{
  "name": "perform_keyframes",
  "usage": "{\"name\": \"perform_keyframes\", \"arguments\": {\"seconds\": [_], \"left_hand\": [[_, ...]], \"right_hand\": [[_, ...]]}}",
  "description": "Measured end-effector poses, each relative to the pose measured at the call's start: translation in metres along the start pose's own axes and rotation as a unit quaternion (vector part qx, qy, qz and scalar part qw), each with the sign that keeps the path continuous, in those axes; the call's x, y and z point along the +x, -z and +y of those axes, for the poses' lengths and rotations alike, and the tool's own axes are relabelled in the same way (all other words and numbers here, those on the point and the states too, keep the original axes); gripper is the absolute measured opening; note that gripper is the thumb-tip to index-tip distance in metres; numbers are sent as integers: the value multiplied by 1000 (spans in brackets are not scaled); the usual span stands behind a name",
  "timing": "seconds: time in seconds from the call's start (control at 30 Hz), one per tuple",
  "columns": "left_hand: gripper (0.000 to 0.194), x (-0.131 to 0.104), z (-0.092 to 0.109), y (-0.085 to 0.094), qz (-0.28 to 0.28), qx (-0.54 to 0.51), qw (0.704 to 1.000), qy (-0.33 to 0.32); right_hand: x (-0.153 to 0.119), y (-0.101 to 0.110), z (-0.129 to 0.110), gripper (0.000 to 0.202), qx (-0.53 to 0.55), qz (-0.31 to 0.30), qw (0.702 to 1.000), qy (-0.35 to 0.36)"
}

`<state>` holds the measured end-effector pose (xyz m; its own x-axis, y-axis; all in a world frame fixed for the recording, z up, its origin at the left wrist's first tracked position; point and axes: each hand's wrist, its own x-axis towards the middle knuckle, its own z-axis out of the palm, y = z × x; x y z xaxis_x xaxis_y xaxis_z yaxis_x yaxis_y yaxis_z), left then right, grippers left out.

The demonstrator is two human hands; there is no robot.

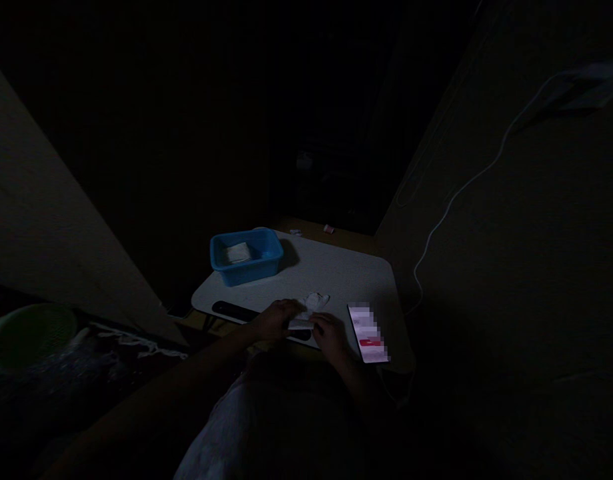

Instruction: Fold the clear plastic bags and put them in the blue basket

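At the front of a small white table [336, 263], both hands meet over a pale, folded piece [301, 325] that looks like cloth or paper; the dim light hides its exact kind. My left hand [278, 319] is closed on its left side, fingers bent over it. My right hand [329, 331] pinches the right end. Just beyond the fingers lies a crumpled white bundle [315, 301]; I cannot tell whether it is joined to the held piece. A blue plastic basin [251, 272] stands at the back left of the table, with a white folded stack [238, 252] inside.
A lit phone [368, 333] lies at the table's right edge, close to my right hand. A dark slot [236, 311] runs along the front edge. A white cable [454, 197] hangs down the right wall. At the lower left sits a green basket-like container [34, 333].
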<state>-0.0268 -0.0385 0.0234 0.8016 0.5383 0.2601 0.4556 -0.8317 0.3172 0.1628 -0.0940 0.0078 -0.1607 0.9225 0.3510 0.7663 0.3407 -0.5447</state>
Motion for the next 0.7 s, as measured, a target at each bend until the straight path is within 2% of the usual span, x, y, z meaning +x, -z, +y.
{"name": "perform_keyframes", "arguments": {"seconds": [0.07, 0.2, 0.33, 0.47, 0.6, 0.7], "left_hand": [[48, 1, -1, -3, 7, -17, 1000, -9], [24, 8, 3, -11, 30, -59, 998, -22], [25, 10, 6, -18, 57, -104, 993, -2], [25, 6, 8, -18, 65, -120, 990, 26], [15, 4, 9, -18, 64, -103, 992, 34], [8, 4, 8, -21, 70, -72, 994, 42]], "right_hand": [[-4, 0, 3, 31, 30, 8, 999, -22], [-9, -3, 6, 35, 63, 5, 997, -33], [-9, -2, 3, 34, 84, 7, 996, -28], [-6, 1, 0, 27, 102, -5, 993, -56], [-6, -2, 1, 26, 106, 0, 992, -74], [-8, -4, 2, 33, 94, 6, 994, -60]]}}
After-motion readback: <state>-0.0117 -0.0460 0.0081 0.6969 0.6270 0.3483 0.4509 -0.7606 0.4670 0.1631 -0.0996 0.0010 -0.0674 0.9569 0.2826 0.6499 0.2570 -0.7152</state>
